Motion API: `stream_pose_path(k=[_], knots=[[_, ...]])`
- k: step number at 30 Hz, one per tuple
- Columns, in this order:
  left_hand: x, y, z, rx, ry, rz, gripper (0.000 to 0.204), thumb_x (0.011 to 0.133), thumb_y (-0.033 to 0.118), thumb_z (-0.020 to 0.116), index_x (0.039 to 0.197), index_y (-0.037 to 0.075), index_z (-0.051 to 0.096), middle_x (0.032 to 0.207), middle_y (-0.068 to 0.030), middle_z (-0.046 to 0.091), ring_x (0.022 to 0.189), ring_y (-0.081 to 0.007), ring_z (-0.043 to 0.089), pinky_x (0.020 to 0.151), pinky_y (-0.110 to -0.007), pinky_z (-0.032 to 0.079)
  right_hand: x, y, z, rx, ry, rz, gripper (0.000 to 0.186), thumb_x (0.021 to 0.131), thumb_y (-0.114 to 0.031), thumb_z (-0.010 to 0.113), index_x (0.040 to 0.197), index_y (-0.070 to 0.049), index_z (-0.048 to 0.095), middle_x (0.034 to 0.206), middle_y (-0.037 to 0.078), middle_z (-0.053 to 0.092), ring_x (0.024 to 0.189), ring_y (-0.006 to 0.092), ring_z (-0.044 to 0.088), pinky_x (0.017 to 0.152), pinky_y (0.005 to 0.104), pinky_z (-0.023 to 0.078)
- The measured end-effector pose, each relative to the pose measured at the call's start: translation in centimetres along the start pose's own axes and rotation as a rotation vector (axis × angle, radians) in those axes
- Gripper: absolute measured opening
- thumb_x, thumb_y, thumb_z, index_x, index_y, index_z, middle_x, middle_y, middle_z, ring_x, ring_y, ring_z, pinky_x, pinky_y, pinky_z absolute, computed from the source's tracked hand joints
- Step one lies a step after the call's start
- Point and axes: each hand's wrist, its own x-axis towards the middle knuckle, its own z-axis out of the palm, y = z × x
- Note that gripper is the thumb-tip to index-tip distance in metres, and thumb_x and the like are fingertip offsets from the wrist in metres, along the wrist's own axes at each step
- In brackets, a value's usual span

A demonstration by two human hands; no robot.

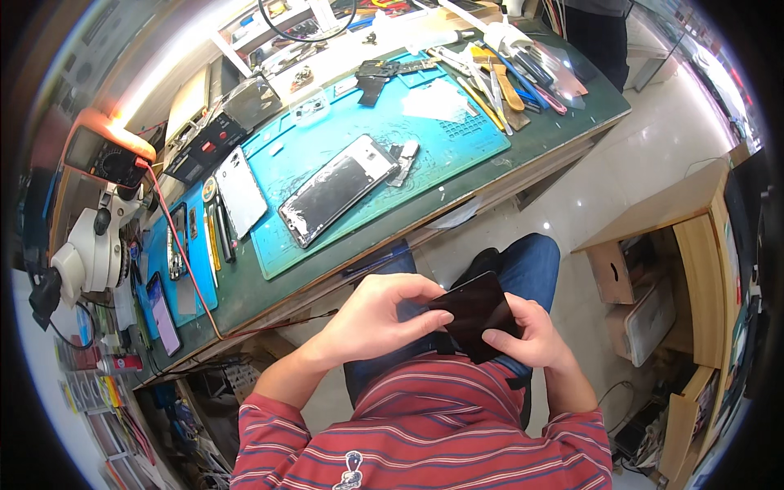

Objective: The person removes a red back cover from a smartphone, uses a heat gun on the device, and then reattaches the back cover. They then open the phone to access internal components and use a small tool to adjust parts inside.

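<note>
Above my lap I hold a thin, glossy black phone screen (475,314), tilted, its dark face up; whether a phone body is behind it I cannot tell. My right hand (531,333) grips its right edge, thumb on the face and fingers behind. At the left edge, my left hand (390,314) pinches it between thumb and forefinger. On the blue work mat (359,220) lies an opened phone body (339,192) with a dark, scuffed surface, small grey parts (403,162) touching its upper end. A white panel (240,192) rests to its left.
A multimeter (108,155) with a red lead and a microscope (96,249) stand at the left. Tweezers and other hand tools (498,82) lie at the back right. Another phone (163,313) lies near the bench's left end. A wooden cabinet (665,212) stands to my right.
</note>
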Motion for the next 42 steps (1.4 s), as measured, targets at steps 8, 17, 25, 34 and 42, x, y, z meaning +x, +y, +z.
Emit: stream_pose_path(k=[8,17,25,34,42], knots=[[0.0,-1.6,2.3,0.605,0.29,0.415,0.016,0.078,0.008,0.083,0.092,0.008,0.076,0.088,-0.0021,0.075,0.085,-0.0178,0.072,0.075,-0.034,0.051,-1.6,4.0,-0.6,0.191,0.415,0.144,0.048,0.111,-0.046,0.054,0.124,-0.002,0.067,0.104,0.01,0.073,0.09,0.017,0.072,0.068,0.0239,0.055],[0.1,-5.7,6.1,0.839,0.221,0.774,0.041,0.075,0.018,0.077,0.115,0.008,0.073,0.116,-0.0067,0.071,0.106,-0.0231,0.069,0.097,-0.04,0.053,0.2,2.2,1.6,0.734,0.287,0.49,0.037,0.102,-0.02,0.071,0.132,-0.004,0.059,0.117,0.008,0.072,0.104,0.0165,0.071,0.077,0.0338,0.062],[0.6,-12.3,12.1,-0.952,-0.316,-0.152,0.149,0.07,0.059,0.093,0.17,0.016,-0.009,0.173,-0.0243,0.013,0.159,-0.0381,0.022,0.126,-0.053,0.029,-3.2,-4.8,0.1,-0.309,0.318,0.208,0.043,0.095,-0.013,0.077,0.131,0.001,0.061,0.107,0.011,0.076,0.097,0.0173,0.073,0.086,0.0339,0.057],[4.0,-8.3,13.2,-1.153,-0.583,-0.233,0.069,0.103,0.032,0.071,0.156,-0.002,0.044,0.141,-0.0207,0.064,0.125,-0.0278,0.066,0.106,-0.042,0.054,-4.3,-9.1,-1.7,-0.533,0.439,0.103,0.038,0.093,-0.013,0.078,0.124,0.0,0.061,0.093,0.012,0.075,0.081,0.0219,0.075,0.072,0.0329,0.056],[3.6,-6.8,13.4,-1.085,-0.171,-0.183,0.051,0.107,0.022,0.065,0.152,0.003,0.049,0.144,-0.0182,0.062,0.129,-0.0282,0.064,0.107,-0.041,0.054,-3.6,-7.7,-1.6,-0.641,0.48,0.2,0.04,0.096,-0.017,0.074,0.128,0.001,0.057,0.099,0.017,0.075,0.089,0.0299,0.077,0.077,0.0382,0.058]])
